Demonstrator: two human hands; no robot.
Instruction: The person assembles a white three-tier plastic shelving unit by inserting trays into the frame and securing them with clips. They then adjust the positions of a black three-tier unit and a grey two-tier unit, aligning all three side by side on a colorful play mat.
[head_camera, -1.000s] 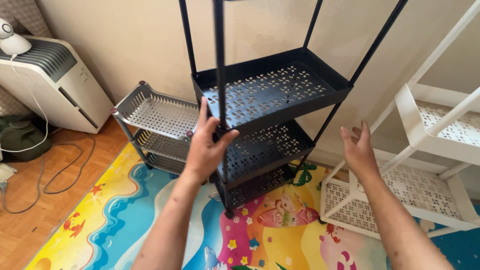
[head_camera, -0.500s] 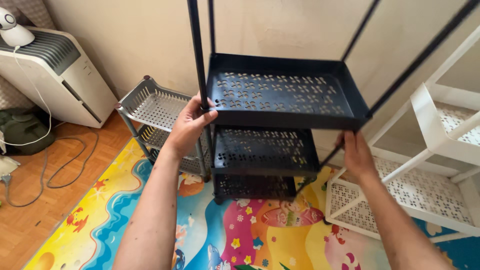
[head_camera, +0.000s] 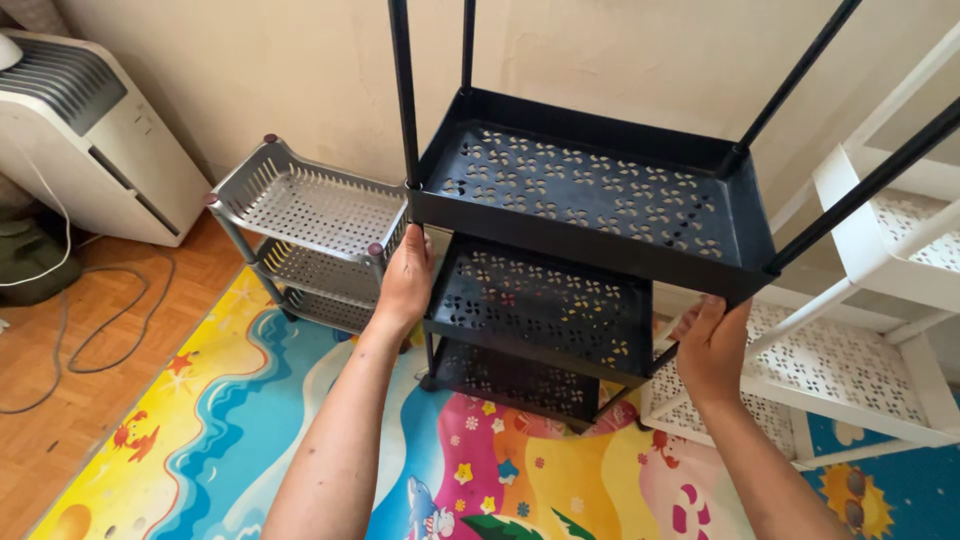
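We are gripping the black tiered shelf rack (head_camera: 590, 250) with both hands now, where a second ago the right hand (head_camera: 712, 348) was hanging open in the air beside it

- Left hand (head_camera: 405, 280): wrapping the front left post just under the top tray, fingers closed around the pole; it has slid up from the middle tier
- Right hand: now pressing up under the front right corner of the top tray, fingers curled on the post there; how tight the hold is we cannot tell, the tray edge is hiding the fingertips
- Rack: standing upright on the colourful play mat (head_camera: 250, 400), three perforated trays stacked on black poles, the poles running up out of view; it is filling more of the view than before, so we are either leaning in or drawing it toward us
- Grey shelf rack (head_camera: 300, 230): sitting just behind and to the left, near the left hand but apart from it
- White shelf rack (head_camera: 860, 350): on the right, its lower tray close behind the right hand
- White portable air conditioner (head_camera: 90, 130): against the wall far left, cable trailing over the wood floor (head_camera: 60, 420)

Our reading: with a hand on each front post, the black rack is under two-handed control, ready to be shifted or steadied
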